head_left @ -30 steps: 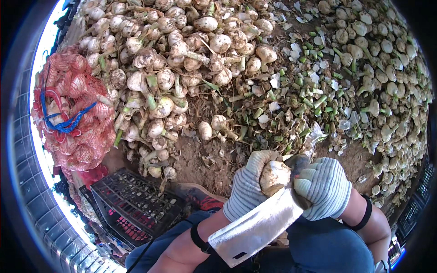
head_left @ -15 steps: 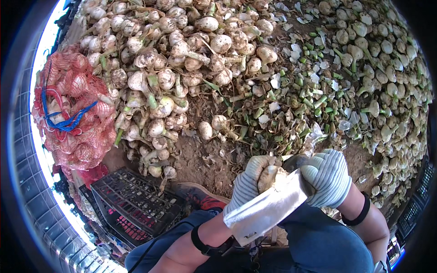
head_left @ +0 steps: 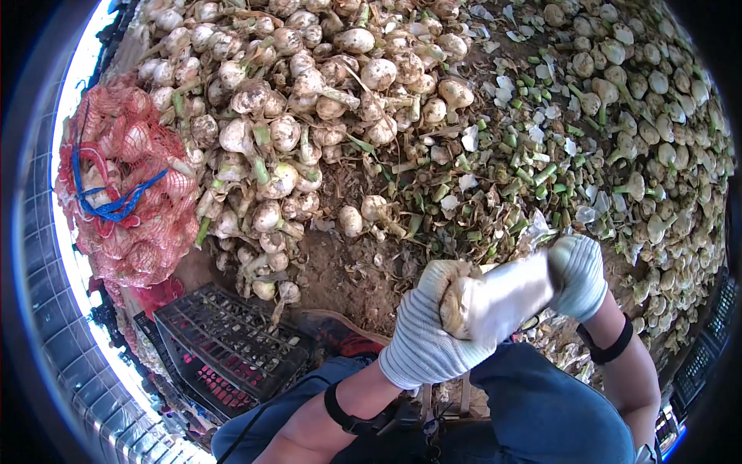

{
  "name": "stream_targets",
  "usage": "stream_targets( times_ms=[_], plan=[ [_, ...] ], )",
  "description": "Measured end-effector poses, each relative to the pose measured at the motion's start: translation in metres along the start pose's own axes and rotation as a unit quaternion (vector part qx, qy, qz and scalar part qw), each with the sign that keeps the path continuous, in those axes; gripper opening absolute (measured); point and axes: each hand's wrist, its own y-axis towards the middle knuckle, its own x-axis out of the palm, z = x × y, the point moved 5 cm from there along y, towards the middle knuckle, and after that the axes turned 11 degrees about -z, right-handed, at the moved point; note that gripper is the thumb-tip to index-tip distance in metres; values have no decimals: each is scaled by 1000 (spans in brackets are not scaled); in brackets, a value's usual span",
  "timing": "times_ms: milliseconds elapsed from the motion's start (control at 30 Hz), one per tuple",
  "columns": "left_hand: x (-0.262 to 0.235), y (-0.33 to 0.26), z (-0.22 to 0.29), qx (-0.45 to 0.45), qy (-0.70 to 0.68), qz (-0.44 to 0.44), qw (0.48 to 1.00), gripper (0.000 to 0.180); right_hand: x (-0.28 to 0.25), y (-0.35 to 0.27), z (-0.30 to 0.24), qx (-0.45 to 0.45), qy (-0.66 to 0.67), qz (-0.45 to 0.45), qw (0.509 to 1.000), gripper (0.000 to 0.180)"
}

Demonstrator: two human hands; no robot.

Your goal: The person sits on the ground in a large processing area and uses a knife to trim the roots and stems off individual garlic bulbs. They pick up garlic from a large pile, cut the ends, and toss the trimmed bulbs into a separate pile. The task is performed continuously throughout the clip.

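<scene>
My left hand (head_left: 425, 336), in a white ribbed glove, is closed round a garlic bulb (head_left: 457, 308). The bulb's dirty, pale side faces right. A wide, bright blade of a knife (head_left: 514, 295) lies against that side, blurred by motion. My right hand (head_left: 578, 277), gloved the same way, grips the knife at its far right end; the handle is hidden in the fist. Both hands are above my knees. Cut stems and leaf scraps (head_left: 495, 185) lie on the ground just beyond the hands.
A large heap of garlic with stems (head_left: 309, 85) spreads far left. Trimmed bulbs (head_left: 665, 155) cover the right side. A red net bag of garlic (head_left: 127, 193) tied with blue cord stands at left, near a black plastic crate (head_left: 232, 340). Another dark crate (head_left: 707, 340) edges the right.
The knife has swung up and right from in front of the left hand to beside the bulb. My right hand has moved slightly up and away; the left still holds the garlic.
</scene>
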Motion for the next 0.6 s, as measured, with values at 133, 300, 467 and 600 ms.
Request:
stream_targets(
  times_ms=[133,300,467,600],
  plan=[
    [3,-3,0,-40,90,-30,995,57,20,-35,77,266,73,119,954,6],
    [2,-1,-22,3,67,9,998,62,23,-18,44,255,287,77,920,7],
    [-15,18,-33,-17,-232,84,969,57,18,1,-7,167,385,13,908,15],
    [-13,14,-37,31,-536,122,835,58,12,5,-22,201,371,-38,906,19]
  ],
)
